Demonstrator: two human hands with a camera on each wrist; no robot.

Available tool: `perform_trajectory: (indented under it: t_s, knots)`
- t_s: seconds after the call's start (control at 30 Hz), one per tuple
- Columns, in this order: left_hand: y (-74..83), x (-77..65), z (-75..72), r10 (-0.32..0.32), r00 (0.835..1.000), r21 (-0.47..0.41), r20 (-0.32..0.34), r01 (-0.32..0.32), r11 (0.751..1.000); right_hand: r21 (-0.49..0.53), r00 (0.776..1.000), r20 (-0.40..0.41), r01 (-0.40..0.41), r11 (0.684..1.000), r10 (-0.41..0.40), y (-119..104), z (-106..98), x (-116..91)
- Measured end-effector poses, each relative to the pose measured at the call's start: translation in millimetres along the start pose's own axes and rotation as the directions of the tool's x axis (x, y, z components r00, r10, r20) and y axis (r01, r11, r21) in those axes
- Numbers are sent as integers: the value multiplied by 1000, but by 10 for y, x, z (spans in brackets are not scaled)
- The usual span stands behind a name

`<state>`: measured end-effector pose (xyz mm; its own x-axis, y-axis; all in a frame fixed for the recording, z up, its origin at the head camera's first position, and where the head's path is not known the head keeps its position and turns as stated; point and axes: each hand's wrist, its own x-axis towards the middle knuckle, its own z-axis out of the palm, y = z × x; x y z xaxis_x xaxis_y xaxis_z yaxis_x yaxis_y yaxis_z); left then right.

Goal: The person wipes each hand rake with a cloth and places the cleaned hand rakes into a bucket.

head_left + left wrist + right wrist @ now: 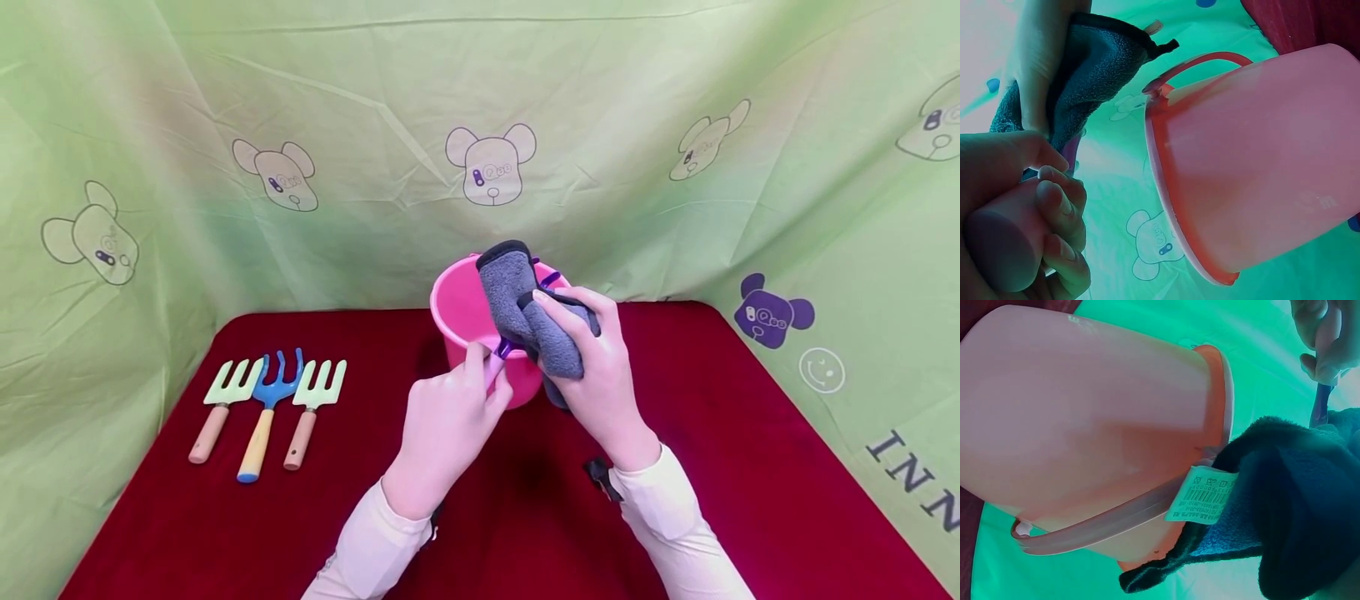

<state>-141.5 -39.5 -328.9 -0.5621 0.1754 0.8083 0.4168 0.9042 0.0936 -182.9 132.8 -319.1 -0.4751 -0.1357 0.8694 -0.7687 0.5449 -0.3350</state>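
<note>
My left hand (453, 408) grips the light pink handle (1007, 250) of a garden hand fork with a purple metal neck (506, 346). Purple tine tips (551, 279) poke out past a grey towel (510, 292) with black edging, which covers most of the fork's head. My right hand (600, 367) holds the towel bunched against the fork, thumb on top. Both hands are over the near rim of a pink bucket (457, 308). In the right wrist view, a white label (1202, 495) hangs from the towel near the bucket's handle (1104, 525).
On the left of the red-covered table (187, 533) lie two pale green hand forks (232, 383) with wooden handles. Between them is a blue one (277, 387). A green curtain (360, 100) printed with bear heads surrounds the table's back and sides.
</note>
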Motion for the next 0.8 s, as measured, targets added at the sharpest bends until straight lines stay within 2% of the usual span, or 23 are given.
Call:
perform_trajectory:
  t_s: [0.47,0.8]
  knots:
    - [13,-14,-14,-1,1000,-9,-4,1,1000,-5,1000,3,-24,1000,24,16,-17,-10]
    - [7,-8,-14,3,1000,6,-6,-3,1000,-41,1000,-30,0,999,-1,44,-16,2]
